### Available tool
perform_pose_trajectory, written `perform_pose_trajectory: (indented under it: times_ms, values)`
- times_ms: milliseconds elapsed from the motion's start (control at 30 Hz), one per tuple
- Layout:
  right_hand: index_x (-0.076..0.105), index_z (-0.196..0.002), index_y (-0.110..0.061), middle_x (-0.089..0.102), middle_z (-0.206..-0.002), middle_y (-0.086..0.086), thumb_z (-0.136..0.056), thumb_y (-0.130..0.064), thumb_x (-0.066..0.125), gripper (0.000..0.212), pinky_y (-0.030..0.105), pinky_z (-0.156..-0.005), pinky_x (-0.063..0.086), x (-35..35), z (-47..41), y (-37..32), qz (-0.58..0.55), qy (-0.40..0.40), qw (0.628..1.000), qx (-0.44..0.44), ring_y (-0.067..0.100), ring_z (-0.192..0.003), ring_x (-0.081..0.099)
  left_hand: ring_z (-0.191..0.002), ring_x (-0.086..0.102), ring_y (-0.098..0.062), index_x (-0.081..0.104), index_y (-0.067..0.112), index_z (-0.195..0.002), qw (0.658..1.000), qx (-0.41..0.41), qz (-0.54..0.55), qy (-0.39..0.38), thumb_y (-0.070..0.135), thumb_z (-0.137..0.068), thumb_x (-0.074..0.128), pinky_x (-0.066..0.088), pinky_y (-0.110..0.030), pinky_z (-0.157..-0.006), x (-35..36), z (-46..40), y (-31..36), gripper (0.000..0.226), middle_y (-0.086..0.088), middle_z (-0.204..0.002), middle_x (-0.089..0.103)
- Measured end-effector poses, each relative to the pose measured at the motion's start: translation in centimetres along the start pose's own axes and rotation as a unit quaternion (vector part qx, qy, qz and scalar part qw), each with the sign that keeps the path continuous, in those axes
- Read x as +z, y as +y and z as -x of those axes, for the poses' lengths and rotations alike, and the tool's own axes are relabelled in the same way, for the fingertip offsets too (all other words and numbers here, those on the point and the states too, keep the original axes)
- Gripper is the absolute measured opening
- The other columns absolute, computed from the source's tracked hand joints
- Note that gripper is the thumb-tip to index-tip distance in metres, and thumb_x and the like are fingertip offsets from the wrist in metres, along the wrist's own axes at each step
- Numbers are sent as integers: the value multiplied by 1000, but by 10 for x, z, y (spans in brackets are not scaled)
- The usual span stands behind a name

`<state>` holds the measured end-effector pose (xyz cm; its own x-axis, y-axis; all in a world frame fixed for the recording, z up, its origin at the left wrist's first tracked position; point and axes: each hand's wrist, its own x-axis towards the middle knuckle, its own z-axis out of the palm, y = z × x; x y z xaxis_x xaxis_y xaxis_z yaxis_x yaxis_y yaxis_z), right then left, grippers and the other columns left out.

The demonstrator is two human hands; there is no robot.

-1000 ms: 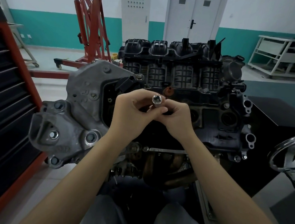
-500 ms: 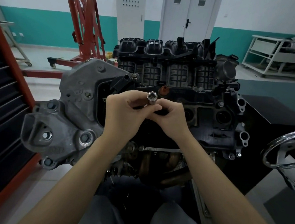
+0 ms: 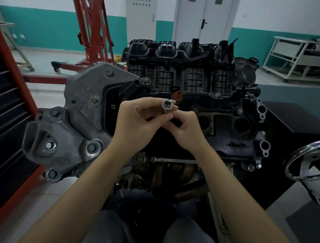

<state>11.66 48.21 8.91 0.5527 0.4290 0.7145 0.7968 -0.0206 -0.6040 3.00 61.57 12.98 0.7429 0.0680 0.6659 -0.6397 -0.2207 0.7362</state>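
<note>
A chrome socket [image 3: 166, 106] points its square drive hole toward me, held up in front of a dark engine [image 3: 195, 97]. My left hand [image 3: 137, 125] pinches the socket between thumb and fingers. My right hand [image 3: 187, 131] meets it from the right, fingers curled on a dark piece below the socket; what that piece is cannot be made out. Both hands hover over the engine's black cover, near an orange cap [image 3: 178, 96].
A grey cast bracket [image 3: 74, 126] with several bolts juts out at the engine's left. A red tool cabinet [image 3: 3, 128] stands at far left, a red engine hoist [image 3: 89, 29] behind. A chrome handwheel [image 3: 309, 162] sits at right on a black stand.
My head has shifted slightly, so the scene sits a little lower and left. The hands keep the same grip on the socket, which has tilted a touch.
</note>
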Motion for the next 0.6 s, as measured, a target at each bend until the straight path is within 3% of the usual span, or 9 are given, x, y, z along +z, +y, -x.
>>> perform_pose_trajectory:
  times_ms: [100, 233, 400, 467, 600]
  values:
    - [70, -96, -13, 70, -87, -8, -80, -1, 71, 20, 15, -77, 49, 2, 1, 2, -16, 34, 999, 19, 0, -85, 68, -92, 71, -19, 70, 7, -100, 1000, 7, -17, -11, -10, -75, 74, 57, -36, -86, 0, -1, 0, 30, -8, -93, 73]
    - [71, -94, -14, 72, -86, -4, -79, -3, 75, 18, 20, -77, 51, 1, 1, 3, -19, 41, 999, 26, 8, -85, 70, -84, 72, -14, 73, 10, -92, 997, 15, -64, 41, -1, -68, 83, 58, -31, -80, 4, -1, 0, 28, -2, -86, 73]
    - [66, -105, -17, 66, -94, -22, -84, -1, 67, 26, 11, -78, 47, 1, 2, 1, -3, 4, 1000, -2, -5, -89, 66, -92, 72, -21, 71, 11, -100, 1000, -3, 26, -15, -10, -76, 72, 57, -38, -85, 1, 0, 2, 32, -8, -93, 74]
    - [68, -101, -17, 69, -91, -16, -82, -1, 69, 24, 14, -78, 49, 2, 2, 1, -10, 26, 1000, 9, -2, -87, 67, -93, 72, -20, 70, 11, -100, 1000, 6, 7, -26, -8, -75, 74, 57, -36, -85, 0, -2, 1, 32, -8, -94, 74]
    - [72, -92, -8, 73, -89, 2, -80, -3, 74, 13, 25, -79, 54, 2, 0, 1, -8, 41, 999, 16, 12, -86, 71, -81, 72, -10, 73, 16, -85, 996, 21, -66, 54, 2, -66, 85, 57, -26, -77, 3, -1, -1, 26, 5, -85, 73]
